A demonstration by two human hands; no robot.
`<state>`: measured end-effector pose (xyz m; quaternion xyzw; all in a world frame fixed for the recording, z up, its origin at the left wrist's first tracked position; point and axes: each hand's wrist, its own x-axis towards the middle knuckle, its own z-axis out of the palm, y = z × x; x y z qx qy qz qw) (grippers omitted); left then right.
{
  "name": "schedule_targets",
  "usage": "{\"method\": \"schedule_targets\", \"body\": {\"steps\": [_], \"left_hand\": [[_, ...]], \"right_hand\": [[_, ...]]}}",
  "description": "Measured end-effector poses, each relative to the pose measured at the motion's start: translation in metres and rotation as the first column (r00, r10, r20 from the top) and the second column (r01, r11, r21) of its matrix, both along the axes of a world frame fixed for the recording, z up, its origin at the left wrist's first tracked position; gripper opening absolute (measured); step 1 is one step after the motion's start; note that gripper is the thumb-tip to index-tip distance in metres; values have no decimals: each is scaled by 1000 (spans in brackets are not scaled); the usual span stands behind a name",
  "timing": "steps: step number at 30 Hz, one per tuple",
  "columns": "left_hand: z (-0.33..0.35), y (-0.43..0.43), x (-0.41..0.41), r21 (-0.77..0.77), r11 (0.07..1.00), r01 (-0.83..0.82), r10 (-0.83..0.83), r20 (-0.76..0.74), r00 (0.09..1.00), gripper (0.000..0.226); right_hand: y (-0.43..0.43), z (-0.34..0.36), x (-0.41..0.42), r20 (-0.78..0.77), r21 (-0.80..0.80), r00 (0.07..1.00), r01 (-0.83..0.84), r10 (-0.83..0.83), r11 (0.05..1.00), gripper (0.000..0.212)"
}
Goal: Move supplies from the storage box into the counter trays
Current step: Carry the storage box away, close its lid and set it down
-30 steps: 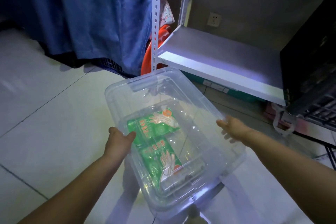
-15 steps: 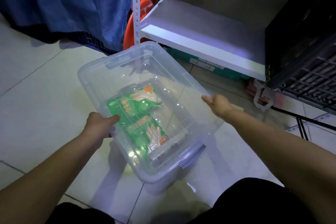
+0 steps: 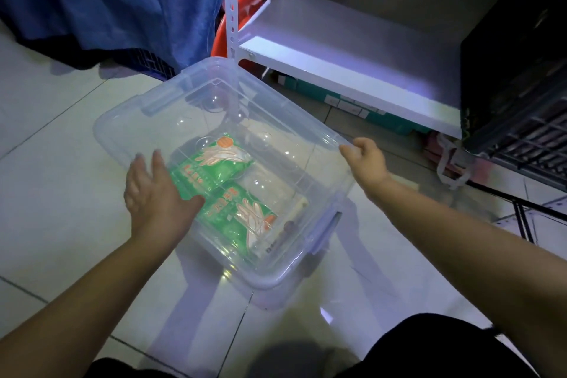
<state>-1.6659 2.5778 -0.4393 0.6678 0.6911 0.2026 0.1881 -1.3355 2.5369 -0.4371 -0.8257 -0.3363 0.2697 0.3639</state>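
clear plastic storage box (image 3: 285, 120): on tiled floor, lid on, two green glove packets (image 3: 227, 190) inside. left hand (image 3: 155, 196) spread flat against its near-left side; right hand (image 3: 366, 159) curled, pinching the right rim. step: opening, judged. next: release end latches (image 3: 323, 232), lift lid.

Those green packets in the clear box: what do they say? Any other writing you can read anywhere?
Upper green packet: red characters, too blurred to read.
Lower green packet: red characters, likewise unreadable; both show a hand drawing.
Teal boxes under the shelf: white labels, too small to read.
Nothing here reads clearly.
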Motion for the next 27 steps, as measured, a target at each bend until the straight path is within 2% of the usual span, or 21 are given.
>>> {"method": "schedule_targets", "body": {"steps": [2, 5, 7, 9, 10, 12, 15, 20, 22, 24, 27], "left_hand": [[0, -1, 16, 114, 952, 283, -265, -152, 952, 85], [-1, -9, 48, 17, 807, 590, -583, -138, 801, 72], [-6, -15, 61, -45, 723, 689, -688, -143, 712, 73], [-11, -17, 65, -84, 705, 704, -708, -145, 691, 74], [-13, -16, 64, -87, 708, 701, -705, -140, 695, 74], [-13, -15, 63, -85, 709, 700, -705, -139, 696, 74], [-13, -15, 63, -75, 709, 701, -704, -127, 698, 74], [-13, -15, 64, -77, 709, 701, -704, -119, 700, 72], [-13, -16, 66, -89, 708, 701, -706, -136, 695, 73], [-12, -18, 68, -108, 701, 705, -712, -169, 682, 75], [-13, -19, 68, -116, 692, 713, -720, -183, 669, 74]], "right_hand": [[-26, -10, -10, -143, -67, 982, 113, -121, 991, 68], [-57, -17, -29, -428, -241, 871, 148, -242, 959, 83], [-70, -15, -40, -607, -297, 758, 63, -240, 953, 73], [-80, -9, -49, -714, -286, 673, -28, -193, 958, 56], [-83, -6, -53, -726, -272, 667, -54, -168, 961, 45], [-85, -1, -59, -679, -253, 718, -35, -151, 967, 23], [-82, 2, -66, -517, -248, 843, 18, -148, 969, 27], [-77, 8, -78, -428, -221, 890, 62, -153, 973, 21], [-75, 8, -87, -353, -218, 927, 49, -125, 975, 11], [-72, 8, -97, -289, -234, 950, 48, -117, 971, 22], [-64, 9, -110, -354, -213, 908, 155, -224, 965, 37]]}}
